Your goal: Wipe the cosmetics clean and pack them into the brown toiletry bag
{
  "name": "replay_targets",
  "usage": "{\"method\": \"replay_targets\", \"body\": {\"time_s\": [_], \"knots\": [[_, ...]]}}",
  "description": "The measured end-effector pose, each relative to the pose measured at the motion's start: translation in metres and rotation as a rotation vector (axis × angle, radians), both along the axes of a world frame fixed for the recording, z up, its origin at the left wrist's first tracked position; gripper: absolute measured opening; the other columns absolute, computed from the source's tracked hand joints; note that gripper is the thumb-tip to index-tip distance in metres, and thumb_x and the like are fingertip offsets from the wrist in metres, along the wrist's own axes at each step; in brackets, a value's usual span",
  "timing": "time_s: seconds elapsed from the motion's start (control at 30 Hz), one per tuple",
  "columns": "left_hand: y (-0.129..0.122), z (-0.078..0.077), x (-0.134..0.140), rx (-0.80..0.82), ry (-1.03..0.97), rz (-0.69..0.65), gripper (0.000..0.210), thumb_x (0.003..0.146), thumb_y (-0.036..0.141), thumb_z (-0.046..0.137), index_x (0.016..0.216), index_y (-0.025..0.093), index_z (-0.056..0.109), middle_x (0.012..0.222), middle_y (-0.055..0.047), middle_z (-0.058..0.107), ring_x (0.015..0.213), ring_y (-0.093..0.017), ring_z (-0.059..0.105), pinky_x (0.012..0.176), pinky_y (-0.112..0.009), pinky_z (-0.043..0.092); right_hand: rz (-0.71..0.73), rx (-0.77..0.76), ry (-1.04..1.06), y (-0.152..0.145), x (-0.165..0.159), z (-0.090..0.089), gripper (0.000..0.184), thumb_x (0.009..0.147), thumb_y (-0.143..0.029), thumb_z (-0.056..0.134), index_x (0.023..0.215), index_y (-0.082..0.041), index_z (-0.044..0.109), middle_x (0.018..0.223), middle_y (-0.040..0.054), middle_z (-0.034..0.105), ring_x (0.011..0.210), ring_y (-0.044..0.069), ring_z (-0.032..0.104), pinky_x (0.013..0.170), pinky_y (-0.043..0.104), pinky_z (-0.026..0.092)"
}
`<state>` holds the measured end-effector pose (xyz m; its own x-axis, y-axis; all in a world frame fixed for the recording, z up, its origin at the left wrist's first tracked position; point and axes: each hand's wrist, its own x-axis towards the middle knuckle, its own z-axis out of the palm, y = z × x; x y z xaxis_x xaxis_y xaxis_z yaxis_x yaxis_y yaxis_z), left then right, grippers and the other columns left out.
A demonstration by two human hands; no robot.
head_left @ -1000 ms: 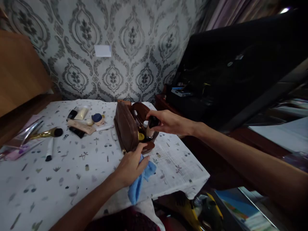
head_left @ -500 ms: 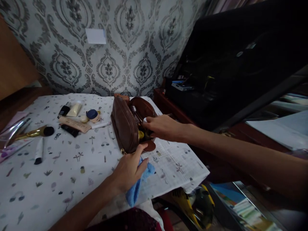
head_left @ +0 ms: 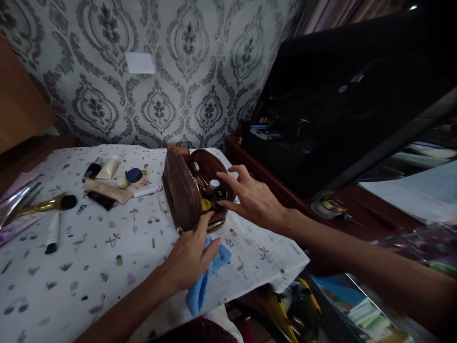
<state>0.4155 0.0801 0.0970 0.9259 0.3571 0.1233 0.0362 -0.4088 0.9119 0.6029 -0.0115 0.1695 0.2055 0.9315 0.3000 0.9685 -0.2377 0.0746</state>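
Note:
A brown makeup bag stands unzipped on the cloth-covered table. Inside it I see a small container with a white cap, a round yellow item and other small dark pieces. My left hand holds a crumpled blue cloth beneath its fingers, its index finger reaching the bag's near edge. Over the bag's right side, my right hand is open, thumb and fingers apart, with nothing between them.
To the left lie a beige tube, a cream tube, a dark blue lidded jar, a gold-handled brush and a white tube. A big black open case stands on the right.
My right hand has come out of the bag and spread its fingers. The bag's brown flap at the near right no longer hangs out, and the white cap shows inside. My left hand stays with the cloth.

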Motion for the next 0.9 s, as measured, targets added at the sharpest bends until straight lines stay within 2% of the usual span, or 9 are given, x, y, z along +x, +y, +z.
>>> {"method": "replay_targets", "body": {"time_s": [0.1, 0.2, 0.3, 0.43, 0.5, 0.7, 0.8, 0.9], "knots": [[-0.004, 0.003, 0.007, 0.076, -0.018, 0.037, 0.064, 0.09, 0.037, 0.053, 0.149, 0.021, 0.039, 0.095, -0.009, 0.074, 0.085, -0.027, 0.07, 0.08, -0.032, 0.051, -0.001, 0.166, 0.074, -0.008, 0.003, -0.021, 0.063, 0.092, -0.044, 0.058, 0.145, -0.022, 0.032, 0.141, 0.0201, 0.036, 0.112, 0.033, 0.058, 0.083, 0.05, 0.057], [-0.007, 0.005, 0.016, 0.193, 0.031, 0.07, 0.063, 0.091, 0.038, 0.048, 0.15, 0.019, 0.038, 0.062, -0.001, 0.064, 0.057, -0.022, 0.061, 0.066, -0.029, 0.048, 0.003, 0.22, 0.133, -0.012, 0.006, -0.032, 0.045, 0.097, -0.035, 0.049, 0.14, -0.023, 0.042, 0.141, 0.0192, 0.036, 0.116, 0.031, 0.056, 0.091, 0.049, 0.055], [-0.008, 0.005, 0.021, 0.252, 0.054, 0.086, 0.063, 0.092, 0.039, 0.044, 0.15, 0.017, 0.039, 0.052, 0.003, 0.051, 0.049, -0.02, 0.053, 0.059, -0.027, 0.043, -0.024, 0.088, 0.059, -0.011, 0.006, -0.026, 0.034, 0.099, -0.027, 0.043, 0.131, -0.022, 0.054, 0.134, 0.0178, 0.045, 0.11, 0.028, 0.06, 0.089, 0.042, 0.054], [-0.007, 0.006, 0.024, 0.194, -0.01, 0.11, 0.061, 0.09, 0.039, 0.05, 0.146, 0.017, 0.046, 0.046, 0.007, 0.042, 0.041, -0.017, 0.042, 0.057, -0.025, 0.041, -0.073, -0.192, -0.029, -0.006, 0.005, -0.008, 0.029, 0.102, -0.024, 0.037, 0.121, -0.019, 0.058, 0.105, 0.0118, 0.06, 0.081, 0.02, 0.063, 0.067, 0.029, 0.049], [-0.007, 0.007, 0.025, 0.18, -0.01, 0.118, 0.061, 0.089, 0.039, 0.051, 0.146, 0.017, 0.047, 0.044, 0.007, 0.042, 0.04, -0.016, 0.041, 0.057, -0.025, 0.042, -0.071, -0.224, -0.018, -0.004, 0.007, -0.005, 0.026, 0.102, -0.021, 0.035, 0.112, -0.017, 0.059, 0.098, 0.0104, 0.062, 0.076, 0.018, 0.062, 0.063, 0.026, 0.045], [-0.008, 0.014, 0.034, 0.134, 0.038, 0.102, 0.061, 0.087, 0.037, 0.052, 0.145, 0.018, 0.048, 0.046, 0.008, 0.039, 0.044, -0.017, 0.042, 0.061, -0.028, 0.042, -0.01, -0.048, 0.117, -0.006, 0.015, -0.022, 0.023, 0.102, -0.02, 0.034, 0.107, -0.016, 0.056, 0.104, 0.0117, 0.064, 0.081, 0.018, 0.064, 0.07, 0.026, 0.047], [-0.01, 0.02, 0.039, 0.059, 0.051, 0.09, 0.063, 0.087, 0.036, 0.053, 0.147, 0.019, 0.045, 0.049, 0.008, 0.037, 0.047, -0.016, 0.04, 0.06, -0.027, 0.039, 0.039, 0.066, 0.191, -0.007, 0.019, -0.029, 0.024, 0.102, -0.021, 0.033, 0.115, -0.016, 0.053, 0.104, 0.0111, 0.066, 0.083, 0.02, 0.066, 0.072, 0.029, 0.05], [-0.013, 0.027, 0.043, 0.033, 0.158, 0.059, 0.067, 0.09, 0.036, 0.051, 0.153, 0.018, 0.035, 0.056, 0.007, 0.043, 0.054, -0.015, 0.046, 0.063, -0.026, 0.041, 0.09, 0.184, 0.231, -0.006, 0.022, -0.033, 0.027, 0.102, -0.022, 0.034, 0.124, -0.017, 0.048, 0.108, 0.0112, 0.068, 0.086, 0.022, 0.068, 0.075, 0.032, 0.052]]}}
